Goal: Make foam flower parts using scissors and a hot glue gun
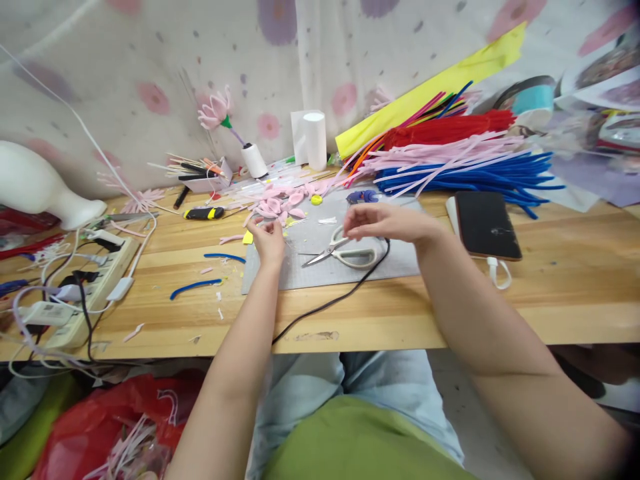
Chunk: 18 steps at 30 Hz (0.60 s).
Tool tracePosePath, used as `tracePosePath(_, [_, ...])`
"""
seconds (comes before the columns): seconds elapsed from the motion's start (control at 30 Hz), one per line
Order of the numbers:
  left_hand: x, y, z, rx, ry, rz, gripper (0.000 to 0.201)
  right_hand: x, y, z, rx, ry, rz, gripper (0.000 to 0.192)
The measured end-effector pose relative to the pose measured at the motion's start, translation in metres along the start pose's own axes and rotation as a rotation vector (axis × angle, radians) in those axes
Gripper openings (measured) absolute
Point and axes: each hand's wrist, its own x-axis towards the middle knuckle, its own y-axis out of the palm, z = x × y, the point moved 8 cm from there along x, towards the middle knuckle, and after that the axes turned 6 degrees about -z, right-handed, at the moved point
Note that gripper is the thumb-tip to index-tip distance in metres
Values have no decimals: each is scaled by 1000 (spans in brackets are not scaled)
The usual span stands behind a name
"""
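Both hands hover over the grey mat (320, 267): left hand (270, 241) pinched on something tiny, right hand (385, 223) loosely open above white-handled scissors (345, 253), holding nothing.

Wooden table (550, 293) carries grey mat (330, 270), phone (486, 225), power strip (85, 293).

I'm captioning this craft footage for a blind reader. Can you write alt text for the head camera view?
Two bare hands hover over a grey mat on a wooden table: the left hand by pink petal shapes, the right hand above white-handled scissors. Pipe cleaners are piled behind, beside a phone.
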Motion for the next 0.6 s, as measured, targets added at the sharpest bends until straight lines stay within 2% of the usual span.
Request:
tracePosePath(0.03, [2,3,-4,34,39,12,31,-10,-10,-1,-44,31,32,29])
tracePosePath(0.1, [5,11,-13,88,103,46,30,-24,-35,-12,-110,106,5,34])
tracePosePath(0.2, [10,26,-19,167,141,81,32,-34,-70,-41,-208,207,-142,40])
tracePosePath(0.3, [10,39,-17,323,166,132,33,-30,-90,-71,-286,273,-287,45])
tracePosePath(0.37, [8,44,-15,450,198,181,33,-25,-95,-82,-356,288,-351,51])
tracePosePath(0.47, [7,43,-18,562,274,226,32,-17,-92,-87,-441,274,-385,59])
tracePosePath(0.6, [13,26,-25,550,284,175,27,-12,-87,-85,-489,251,-429,61])
